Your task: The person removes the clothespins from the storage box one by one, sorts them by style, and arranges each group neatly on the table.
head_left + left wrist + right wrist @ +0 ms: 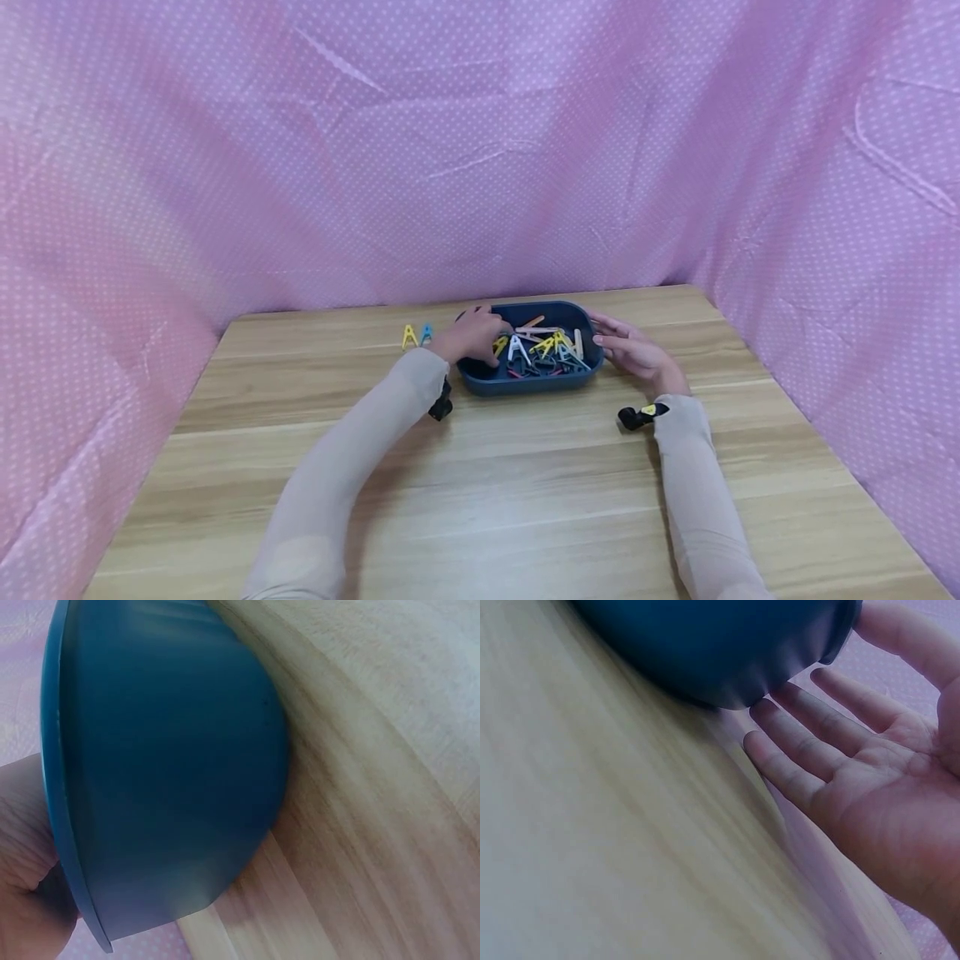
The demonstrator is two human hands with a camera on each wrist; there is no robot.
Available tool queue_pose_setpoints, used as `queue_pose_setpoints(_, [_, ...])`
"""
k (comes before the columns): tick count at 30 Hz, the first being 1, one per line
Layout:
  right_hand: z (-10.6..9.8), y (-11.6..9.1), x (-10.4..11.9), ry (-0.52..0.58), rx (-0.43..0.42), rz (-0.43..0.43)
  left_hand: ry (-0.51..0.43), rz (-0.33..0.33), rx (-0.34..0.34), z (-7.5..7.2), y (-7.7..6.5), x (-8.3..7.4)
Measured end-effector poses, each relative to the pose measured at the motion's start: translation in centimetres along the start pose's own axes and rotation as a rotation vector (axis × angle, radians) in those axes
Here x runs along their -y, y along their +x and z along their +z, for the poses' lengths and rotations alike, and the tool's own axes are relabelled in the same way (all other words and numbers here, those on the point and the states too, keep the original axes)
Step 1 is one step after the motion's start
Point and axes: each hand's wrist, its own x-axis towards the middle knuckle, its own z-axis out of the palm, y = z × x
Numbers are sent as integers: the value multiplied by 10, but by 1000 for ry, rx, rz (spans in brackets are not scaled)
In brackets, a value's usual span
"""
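Observation:
A dark blue oblong box (525, 386) stands near the table's back edge with several clothespins inside. My left hand (474, 335) reaches over its left rim. Thumb and forefinger are spread apart, with a yellow clothespin (500, 344) between them in the head view. A white clothespin (517, 348) lies just right of that hand. The box's outer wall (172, 765) hides most of the left fingers in the left wrist view. At the other end, my right hand (885, 772) has its palm bared and fingers extended, with thumb tip at the rim and fingertips close to the wall.
Left of the box, a yellow clothespin (408, 336) and a blue clothespin (426, 333) lie side by side on the wooden table (510, 500). A pink dotted cloth (480, 167) hangs behind the table and along both sides.

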Motion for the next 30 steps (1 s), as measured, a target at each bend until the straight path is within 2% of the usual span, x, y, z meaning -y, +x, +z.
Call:
queue_pose_setpoints(7, [-1, 1, -3, -7, 28, 7, -25, -3, 35, 1, -2, 2])
queue_pose_setpoints(14, [-1, 0, 2, -25, 18, 9, -70, 3, 13, 7, -1, 5])
queue_pose_setpoints(21, [-3, 1, 1, -51, 13, 5, -72, 5, 10, 6, -4, 5])
queue_pose_setpoints(30, [-4, 0, 0, -33, 49, -23, -62, 20, -7, 9, -2, 9])
